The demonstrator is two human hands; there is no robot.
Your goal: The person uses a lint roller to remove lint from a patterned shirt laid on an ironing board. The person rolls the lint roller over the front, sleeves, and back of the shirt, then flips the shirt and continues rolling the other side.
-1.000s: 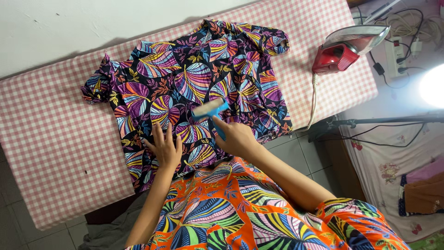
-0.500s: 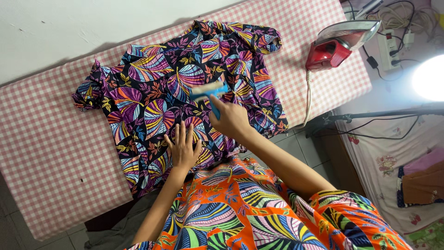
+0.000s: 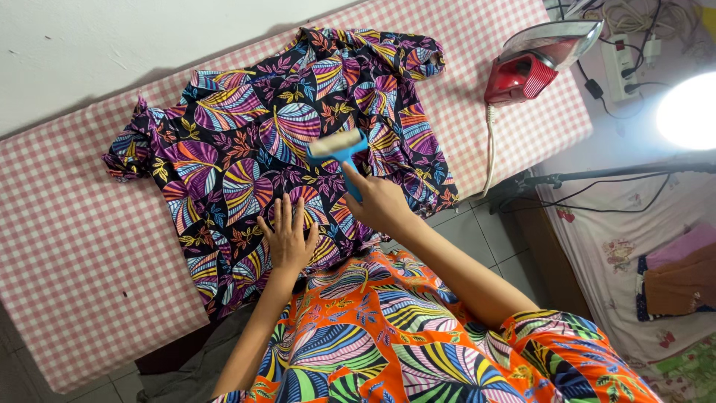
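Observation:
A dark shirt (image 3: 246, 142) with bright leaf prints lies spread flat on a pink checked ironing board (image 3: 67, 246). My right hand (image 3: 380, 203) grips the handle of a blue lint roller (image 3: 338, 149), whose pale roll rests on the shirt's middle. My left hand (image 3: 287, 237) lies flat, fingers spread, on the shirt's lower part near the board's front edge.
A red iron (image 3: 533, 63) stands on its heel at the board's right end, its white cord hanging off the edge. A power strip (image 3: 623, 63) with plugs and cables lies beyond. A bright lamp (image 3: 686, 112) on a dark stand glares at right. Tiled floor lies below.
The lint roller moved up the shirt and back slightly. My left hand shifted from the shirt's lower left toward its lower middle. The view drifted a little.

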